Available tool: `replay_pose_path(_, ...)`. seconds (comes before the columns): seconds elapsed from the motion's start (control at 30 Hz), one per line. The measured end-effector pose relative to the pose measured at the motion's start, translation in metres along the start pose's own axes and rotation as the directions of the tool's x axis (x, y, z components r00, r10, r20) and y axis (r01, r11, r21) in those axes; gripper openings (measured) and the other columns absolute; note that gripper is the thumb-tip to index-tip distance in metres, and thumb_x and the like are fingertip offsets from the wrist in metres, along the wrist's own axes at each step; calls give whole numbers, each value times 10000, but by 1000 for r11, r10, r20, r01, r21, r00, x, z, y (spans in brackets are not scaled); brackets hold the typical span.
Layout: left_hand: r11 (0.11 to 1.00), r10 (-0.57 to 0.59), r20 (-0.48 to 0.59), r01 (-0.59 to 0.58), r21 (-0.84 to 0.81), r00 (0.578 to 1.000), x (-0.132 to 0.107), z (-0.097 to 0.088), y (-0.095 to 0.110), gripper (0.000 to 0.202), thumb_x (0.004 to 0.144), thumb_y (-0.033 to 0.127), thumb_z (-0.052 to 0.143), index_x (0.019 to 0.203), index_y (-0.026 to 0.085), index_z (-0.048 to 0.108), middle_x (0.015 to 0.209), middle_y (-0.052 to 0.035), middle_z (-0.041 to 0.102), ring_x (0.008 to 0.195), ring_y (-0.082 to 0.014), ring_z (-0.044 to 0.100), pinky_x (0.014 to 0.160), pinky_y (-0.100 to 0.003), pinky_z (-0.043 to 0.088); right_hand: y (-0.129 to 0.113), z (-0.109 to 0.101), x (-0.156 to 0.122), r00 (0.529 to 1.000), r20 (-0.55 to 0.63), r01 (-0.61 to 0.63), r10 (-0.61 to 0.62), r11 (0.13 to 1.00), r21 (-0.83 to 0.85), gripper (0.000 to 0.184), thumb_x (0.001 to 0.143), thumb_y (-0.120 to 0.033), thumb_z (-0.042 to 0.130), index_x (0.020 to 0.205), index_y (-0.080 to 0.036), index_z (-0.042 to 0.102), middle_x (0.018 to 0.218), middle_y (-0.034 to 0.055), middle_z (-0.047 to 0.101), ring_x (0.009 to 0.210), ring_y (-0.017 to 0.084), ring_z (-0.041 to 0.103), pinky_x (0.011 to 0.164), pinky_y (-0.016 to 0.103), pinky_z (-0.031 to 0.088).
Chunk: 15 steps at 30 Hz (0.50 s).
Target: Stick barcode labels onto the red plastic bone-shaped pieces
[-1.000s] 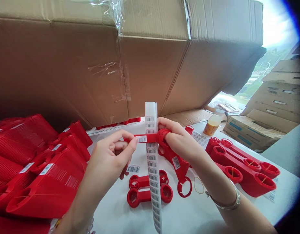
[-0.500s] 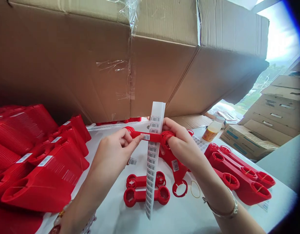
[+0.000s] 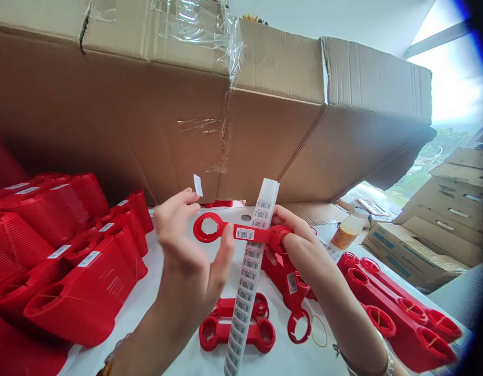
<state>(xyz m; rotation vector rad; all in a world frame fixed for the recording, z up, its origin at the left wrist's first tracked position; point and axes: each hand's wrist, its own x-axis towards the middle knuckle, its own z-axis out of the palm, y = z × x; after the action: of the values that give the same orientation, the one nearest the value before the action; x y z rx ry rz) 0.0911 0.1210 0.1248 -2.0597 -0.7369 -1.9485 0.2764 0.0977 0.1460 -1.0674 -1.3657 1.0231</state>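
Observation:
My right hand (image 3: pixel 304 250) grips one ring end of a flat red plastic wrench (image 3: pixel 221 230) that bears a barcode sticker. The same hand also pins a long white strip of barcode labels (image 3: pixel 247 277), which hangs down toward the white table (image 3: pixel 174 292). My left hand (image 3: pixel 190 261) is raised just left of the wrench and is off it. A small white sticker (image 3: pixel 197 185) stands at the tips of its upper fingers, and the thumb is held apart. Under both hands lie two more red wrenches (image 3: pixel 236 329).
Big cardboard boxes (image 3: pixel 147 120) wall off the back. Stacks of red parts (image 3: pixel 77 277) fill the left, and bundled red wrenches (image 3: pixel 402 318) lie on the right. A rubber band (image 3: pixel 318 331), a small bottle (image 3: pixel 345 232) and more cartons (image 3: pixel 433 235) are at the right.
My left hand let go of the wrench's left ring, rose and now carries a small white sticker. The view tilted up a little. My right hand kept its hold.

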Motion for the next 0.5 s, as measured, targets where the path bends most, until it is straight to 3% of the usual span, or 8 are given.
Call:
replay_pose_path(0.1, 986, -35, 126, 14, 165, 991, -8, 8, -7, 669, 862, 119, 706, 1389, 197, 301, 1474, -236, 329, 1433, -365, 379, 1122, -602, 442, -3, 5, -4, 1000, 0, -7, 7, 1000, 27, 631, 651, -57, 398, 1190, -226, 678, 910, 1, 744, 571, 121, 548, 474, 222, 431)
replay_pose_path(0.3, 976, -50, 127, 21, 216, 991, -13, 11, 0, 796, 838, 319, 801, 1428, 213, 279, 1489, -247, 314, 1440, -417, 362, 1087, -657, 451, 3, 17, -5, 999, 32, 21, -24, 996, 89, 526, 751, -66, 464, 1197, -249, 675, 1031, 2, 729, 535, 102, 502, 468, 232, 440)
replay_pose_path(0.37, 977, -69, 143, 38, 208, 987, -13, 11, 2, 791, 846, 342, 798, 1430, 225, 278, 1491, -236, 319, 1430, -396, 382, 1087, -636, 462, 5, 20, -5, 998, 35, 46, -49, 995, 90, 539, 762, -67, 464, 1222, -256, 671, 1008, -2, 721, 531, 99, 488, 476, 231, 434)
replay_pose_path(0.5, 988, -121, 176, 102, 113, 977, -10, 7, -9, 660, 916, 207, 700, 1427, 232, 283, 1495, -209, 312, 1442, -307, 380, 1115, -529, 480, 5, 16, -6, 1000, 17, 13, -15, 995, 103, 577, 750, -68, 465, 1260, -256, 657, 920, -2, 708, 536, 97, 493, 472, 210, 412)
